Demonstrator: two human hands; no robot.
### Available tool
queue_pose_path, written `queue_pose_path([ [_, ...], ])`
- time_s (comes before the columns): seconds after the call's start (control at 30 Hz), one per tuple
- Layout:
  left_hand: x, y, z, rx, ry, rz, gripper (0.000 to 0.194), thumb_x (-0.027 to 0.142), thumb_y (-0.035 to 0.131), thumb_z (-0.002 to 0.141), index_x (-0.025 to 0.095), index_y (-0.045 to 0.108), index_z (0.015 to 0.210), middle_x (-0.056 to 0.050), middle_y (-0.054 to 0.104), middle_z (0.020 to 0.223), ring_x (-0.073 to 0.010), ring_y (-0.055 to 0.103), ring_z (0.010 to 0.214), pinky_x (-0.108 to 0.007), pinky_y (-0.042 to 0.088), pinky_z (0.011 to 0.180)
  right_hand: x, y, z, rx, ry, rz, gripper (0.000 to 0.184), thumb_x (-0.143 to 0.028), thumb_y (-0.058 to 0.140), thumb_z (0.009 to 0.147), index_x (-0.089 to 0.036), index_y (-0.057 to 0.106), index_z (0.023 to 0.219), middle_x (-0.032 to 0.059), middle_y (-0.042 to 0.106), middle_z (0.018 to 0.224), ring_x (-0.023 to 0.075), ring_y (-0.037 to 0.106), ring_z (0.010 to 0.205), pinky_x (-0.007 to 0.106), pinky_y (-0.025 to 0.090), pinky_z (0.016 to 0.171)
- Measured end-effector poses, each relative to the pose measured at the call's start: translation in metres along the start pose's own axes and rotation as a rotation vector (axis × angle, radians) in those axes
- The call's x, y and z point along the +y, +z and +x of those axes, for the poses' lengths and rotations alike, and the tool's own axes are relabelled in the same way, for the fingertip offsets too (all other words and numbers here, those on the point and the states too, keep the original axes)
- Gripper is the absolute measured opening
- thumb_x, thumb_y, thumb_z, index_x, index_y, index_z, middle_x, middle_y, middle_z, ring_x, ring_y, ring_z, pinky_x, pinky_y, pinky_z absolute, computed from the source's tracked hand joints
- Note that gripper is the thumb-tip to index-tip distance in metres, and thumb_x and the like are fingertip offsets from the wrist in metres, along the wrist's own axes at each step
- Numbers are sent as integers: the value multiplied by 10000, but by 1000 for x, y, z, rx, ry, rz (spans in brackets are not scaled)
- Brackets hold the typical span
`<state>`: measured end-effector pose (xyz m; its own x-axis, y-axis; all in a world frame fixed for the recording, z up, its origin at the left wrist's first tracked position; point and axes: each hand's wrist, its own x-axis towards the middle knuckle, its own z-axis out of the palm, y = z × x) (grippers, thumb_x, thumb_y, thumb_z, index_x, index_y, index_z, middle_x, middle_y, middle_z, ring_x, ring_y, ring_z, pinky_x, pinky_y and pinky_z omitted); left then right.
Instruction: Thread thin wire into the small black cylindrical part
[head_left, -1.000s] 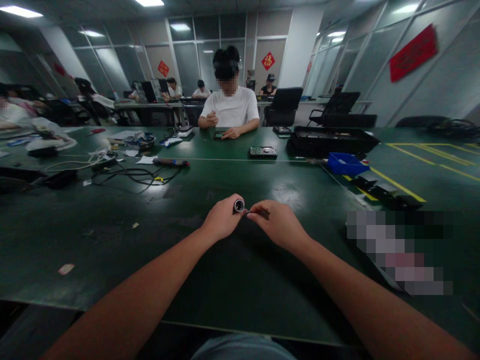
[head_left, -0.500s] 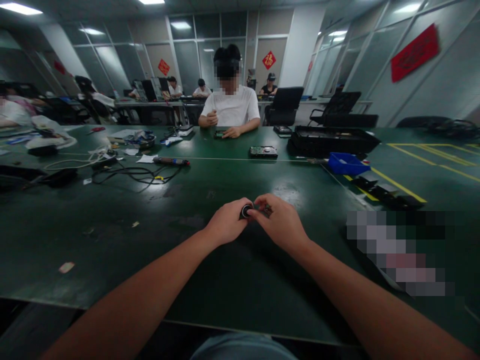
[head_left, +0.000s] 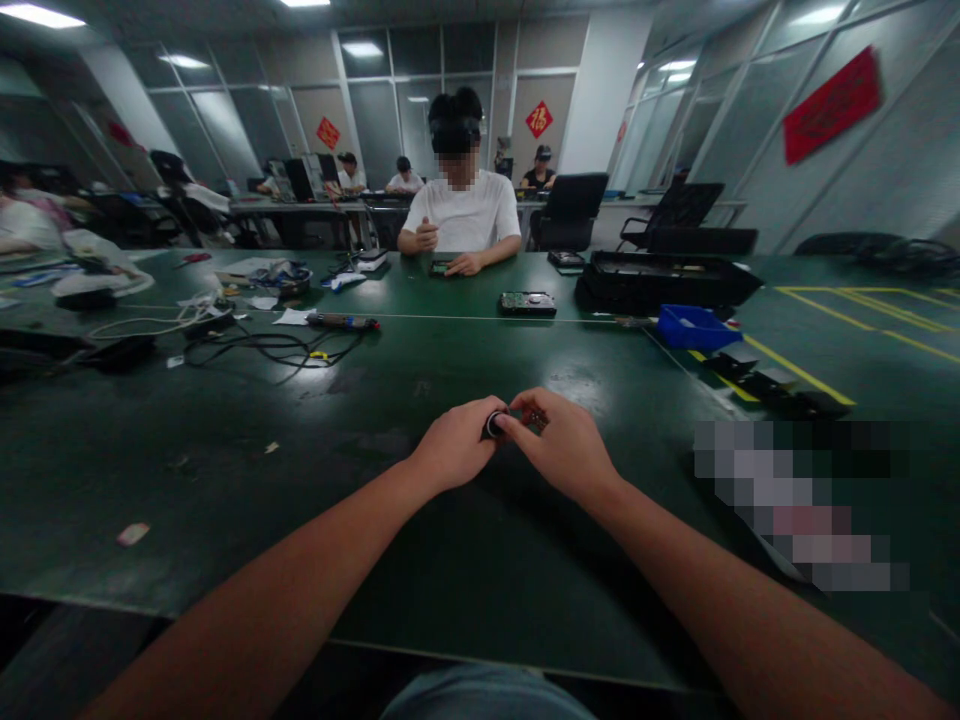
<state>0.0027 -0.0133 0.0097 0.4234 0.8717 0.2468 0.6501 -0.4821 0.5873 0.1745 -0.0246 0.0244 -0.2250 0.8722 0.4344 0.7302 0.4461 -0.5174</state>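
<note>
Over the green table, my left hand (head_left: 459, 443) is closed around a small black round object (head_left: 493, 424) with a pale ring at its end. Most of that object is hidden in the fingers, so its kind cannot be made out. My right hand (head_left: 564, 440) meets it from the right, with the thumb tip against the ringed end. Within its curled fingers show several small metal pieces (head_left: 535, 418), perhaps screws, too small to tell for sure.
Ahead lies a hard drive (head_left: 527, 302). To the left are an electric screwdriver (head_left: 343, 321) and looped black cables (head_left: 270, 350). At the right stand a blue bin (head_left: 694, 328) and a long black case (head_left: 667, 278). A person in a white shirt (head_left: 469, 215) sits opposite.
My hands stay together in almost the same place, with only a slight shift of the fingers at the round object. The person opposite has opened the raised hand a little.
</note>
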Motion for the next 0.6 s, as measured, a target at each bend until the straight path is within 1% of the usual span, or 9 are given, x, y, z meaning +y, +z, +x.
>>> queue_pose_path([
  [0.17,2,-1,0,-25,-9,16,176,161,554,825,232,614,974,-34,679,972,-201,625,876,-310,462,730,1,0,-1,-12,4,-39,198,-379,673,827,-206,673,923,34,672,812,180,596,719,304,415,622],
  [0.27,1,0,0,-29,-5,22,178,168,566,822,230,618,980,-38,680,975,-201,625,868,-308,459,722,1,0,-1,-6,5,-24,213,-393,669,827,-204,666,926,36,665,819,182,590,730,308,420,631],
  [0.37,-4,1,1,15,-8,-8,168,204,566,851,235,619,1007,-34,685,973,-192,625,858,-297,452,715,0,-2,-2,-2,7,30,216,-381,626,860,-189,653,956,47,660,833,181,587,737,311,435,645],
  [0.47,-9,3,2,55,-23,-55,126,267,595,864,227,610,982,-19,684,931,-172,617,822,-280,440,698,-3,-5,-1,-7,-6,99,176,-306,551,907,-182,656,974,57,656,876,181,593,773,314,450,678],
  [0.53,-11,3,3,76,-34,-85,120,301,611,867,226,603,960,-3,681,902,-158,610,796,-269,433,687,-5,-8,-1,5,-30,143,183,-269,509,931,-186,667,970,61,657,917,184,599,819,318,458,713],
  [0.6,-12,3,3,90,-42,-110,124,313,615,872,225,600,959,8,679,888,-147,603,782,-260,429,685,-6,-10,-1,29,-69,181,191,-269,505,941,-191,678,961,62,652,941,185,601,855,319,463,745],
])
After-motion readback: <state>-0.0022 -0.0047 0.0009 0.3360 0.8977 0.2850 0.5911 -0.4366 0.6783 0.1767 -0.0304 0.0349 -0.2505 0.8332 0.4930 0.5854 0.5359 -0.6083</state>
